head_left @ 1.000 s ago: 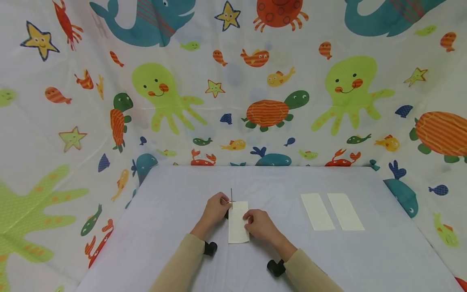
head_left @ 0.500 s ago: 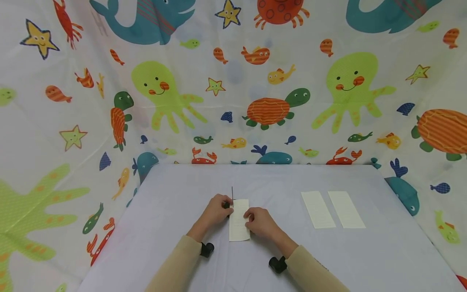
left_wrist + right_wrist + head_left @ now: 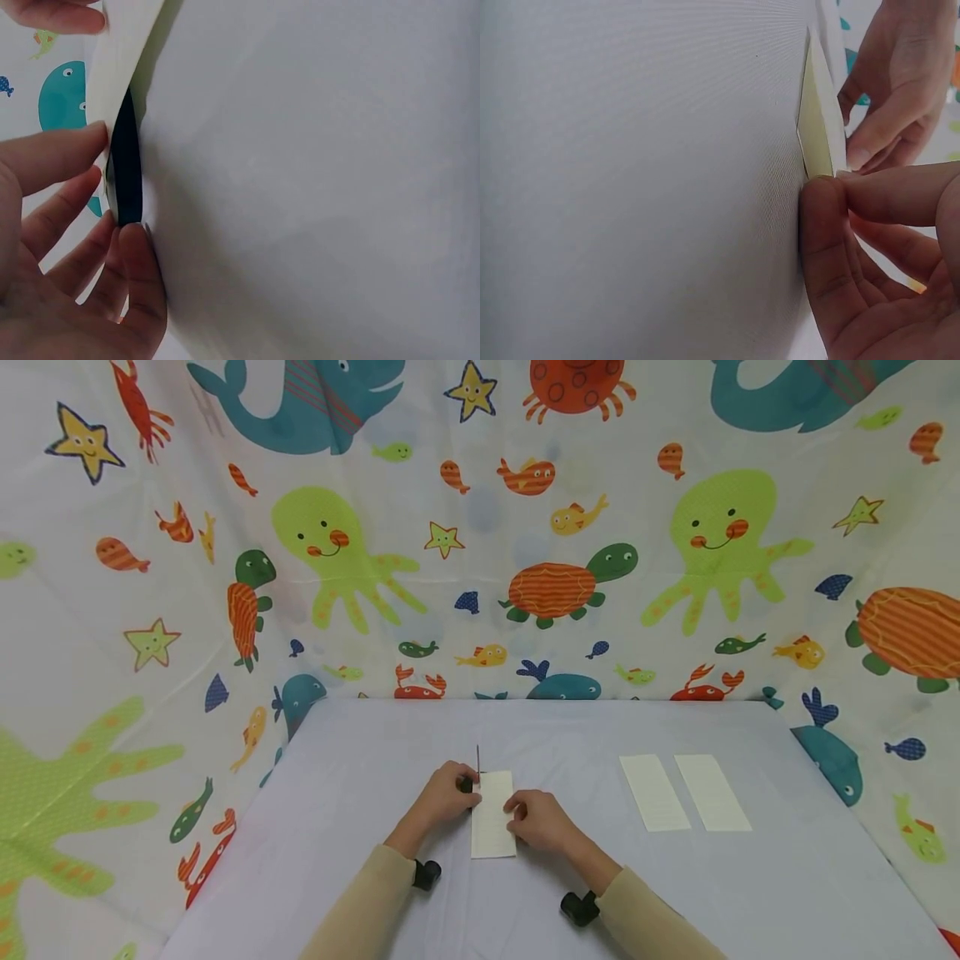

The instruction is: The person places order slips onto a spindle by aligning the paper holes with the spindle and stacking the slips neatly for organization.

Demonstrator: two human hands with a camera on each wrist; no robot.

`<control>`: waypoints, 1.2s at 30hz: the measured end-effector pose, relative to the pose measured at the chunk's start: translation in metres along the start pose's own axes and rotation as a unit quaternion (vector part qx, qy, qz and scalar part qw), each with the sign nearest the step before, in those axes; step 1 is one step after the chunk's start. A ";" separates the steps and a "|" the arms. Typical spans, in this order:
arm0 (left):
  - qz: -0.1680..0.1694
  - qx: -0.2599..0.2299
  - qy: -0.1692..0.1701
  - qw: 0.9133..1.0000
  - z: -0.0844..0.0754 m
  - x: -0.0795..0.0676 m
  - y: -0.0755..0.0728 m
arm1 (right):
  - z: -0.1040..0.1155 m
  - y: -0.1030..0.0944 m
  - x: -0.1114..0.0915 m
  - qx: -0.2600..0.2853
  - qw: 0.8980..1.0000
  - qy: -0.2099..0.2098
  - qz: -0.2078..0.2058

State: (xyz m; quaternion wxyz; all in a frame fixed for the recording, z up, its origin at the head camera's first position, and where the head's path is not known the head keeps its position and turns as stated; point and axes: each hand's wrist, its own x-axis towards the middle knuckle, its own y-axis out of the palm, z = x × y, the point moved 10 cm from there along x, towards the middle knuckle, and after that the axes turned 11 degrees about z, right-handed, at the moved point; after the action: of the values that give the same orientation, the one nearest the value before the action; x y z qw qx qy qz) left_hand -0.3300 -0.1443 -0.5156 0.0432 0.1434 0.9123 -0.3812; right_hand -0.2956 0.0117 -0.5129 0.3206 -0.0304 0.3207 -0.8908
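Note:
A pale cream sheet of lined paper (image 3: 493,818) lies between my hands on the white table. My left hand (image 3: 447,793) pinches its upper left edge, thumb on top. In the left wrist view, a dark, smooth-sided thing (image 3: 127,172) sits under the paper, its end at my fingertips; its kind is hidden. A thin dark tip (image 3: 478,758) projects past the paper's top left corner in the head view. With thumb and forefinger, my right hand (image 3: 542,820) pinches the right edge, which stands raised in the right wrist view.
Two more cream paper strips, one on the left (image 3: 654,793) and one on the right (image 3: 712,793), lie side by side on the table (image 3: 315,802). A curtain (image 3: 480,568) printed with sea animals hangs behind and beside it. Black wrist cameras sit at both sleeves.
My left fingers have shifted slightly toward the paper's middle and now overlap its left edge. The small dark crossbar at the corner is less visible. My right hand has moved slightly right.

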 end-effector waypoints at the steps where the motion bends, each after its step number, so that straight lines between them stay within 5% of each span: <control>1: 0.000 -0.001 -0.002 1.000 0.000 0.000 0.000 | 0.000 -0.001 -0.001 -0.006 1.000 -0.002 -0.001; 20: 0.005 -0.017 -0.009 1.000 0.001 -0.002 0.002 | -0.004 -0.021 -0.034 -0.051 0.999 -0.008 -0.009; 28: 0.004 -0.022 -0.012 1.000 0.001 -0.002 0.001 | -0.002 -0.036 -0.045 -0.125 0.992 -0.028 -0.009; 36: 0.007 -0.020 -0.007 1.000 -0.001 -0.003 -0.001 | -0.010 -0.052 -0.057 -0.199 0.980 0.011 -0.008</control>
State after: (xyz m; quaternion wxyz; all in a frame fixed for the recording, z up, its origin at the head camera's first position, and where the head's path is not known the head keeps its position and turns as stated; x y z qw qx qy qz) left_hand -0.3271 -0.1444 -0.5136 0.0546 0.1459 0.9184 -0.3636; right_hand -0.2815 0.0814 -0.4811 0.2972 -0.0866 0.4946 -0.8121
